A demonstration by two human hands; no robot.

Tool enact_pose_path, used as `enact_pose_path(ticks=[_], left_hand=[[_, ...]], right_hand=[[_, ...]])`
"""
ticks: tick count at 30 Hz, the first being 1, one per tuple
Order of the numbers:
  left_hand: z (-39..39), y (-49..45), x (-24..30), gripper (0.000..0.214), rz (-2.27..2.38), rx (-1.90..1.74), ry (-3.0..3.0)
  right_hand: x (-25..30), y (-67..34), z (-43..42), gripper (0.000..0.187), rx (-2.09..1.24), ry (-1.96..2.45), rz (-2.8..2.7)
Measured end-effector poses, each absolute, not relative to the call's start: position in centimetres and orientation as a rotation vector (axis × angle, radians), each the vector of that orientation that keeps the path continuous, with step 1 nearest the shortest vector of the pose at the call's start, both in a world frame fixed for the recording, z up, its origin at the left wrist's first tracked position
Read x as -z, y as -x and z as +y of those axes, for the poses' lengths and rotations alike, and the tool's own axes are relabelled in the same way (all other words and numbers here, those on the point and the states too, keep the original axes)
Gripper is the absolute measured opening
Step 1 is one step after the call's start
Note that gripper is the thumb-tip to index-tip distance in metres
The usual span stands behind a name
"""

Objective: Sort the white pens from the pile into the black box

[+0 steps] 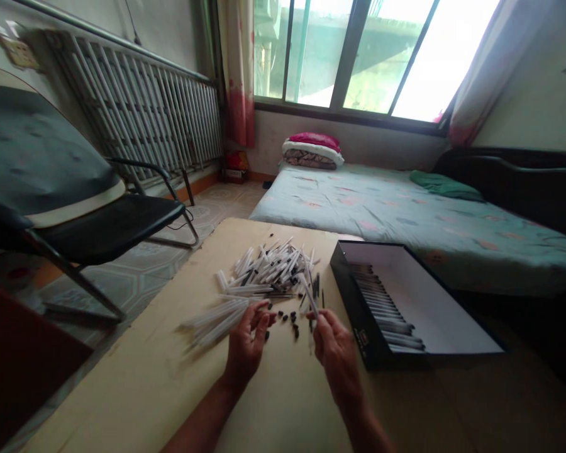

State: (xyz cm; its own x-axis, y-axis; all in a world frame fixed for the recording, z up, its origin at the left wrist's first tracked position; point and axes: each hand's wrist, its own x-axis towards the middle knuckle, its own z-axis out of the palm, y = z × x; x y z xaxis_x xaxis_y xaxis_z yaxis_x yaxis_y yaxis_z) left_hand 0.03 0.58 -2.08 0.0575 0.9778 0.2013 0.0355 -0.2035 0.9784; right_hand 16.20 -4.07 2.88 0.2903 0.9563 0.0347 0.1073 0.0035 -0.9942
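Note:
A heap of white pen barrels (268, 267) lies on the tan table (170, 384), with small black caps (287, 318) scattered just in front of it. My left hand (248, 340) hovers by the caps, fingers curled, its fingertips close to a small black piece. My right hand (332, 343) pinches a white pen barrel (310, 299) that points up and away from me. More barrels (212, 324) lie fanned out to the left of my left hand.
A black box with a white inside (434, 308) stands to the right, a row of finished pens (387, 311) along its left wall. A black chair (75, 214) is at the left. A bed (405, 214) lies beyond the table under a window.

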Motion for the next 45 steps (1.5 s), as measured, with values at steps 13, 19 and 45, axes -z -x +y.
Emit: enact_pose_path(ticks=[13,19,45], left_hand=[[0.5,-0.1,2.0,0.029,1.193,-1.353,-1.347],[0.6,0.1,1.9,0.027,1.233,-1.346,-1.369],[-1.0,6.5,-2.5,0.010,1.723,-0.070,-2.245]], right_hand=[[-5.3,-40.1,-4.6,0.015,-0.194,2.298,-1.799],[-3.3,-40.8,-3.1,0.017,-0.488,2.219,-1.947],[0.1,-17.5,-5.0,0.017,-0.391,1.577,-1.815]])
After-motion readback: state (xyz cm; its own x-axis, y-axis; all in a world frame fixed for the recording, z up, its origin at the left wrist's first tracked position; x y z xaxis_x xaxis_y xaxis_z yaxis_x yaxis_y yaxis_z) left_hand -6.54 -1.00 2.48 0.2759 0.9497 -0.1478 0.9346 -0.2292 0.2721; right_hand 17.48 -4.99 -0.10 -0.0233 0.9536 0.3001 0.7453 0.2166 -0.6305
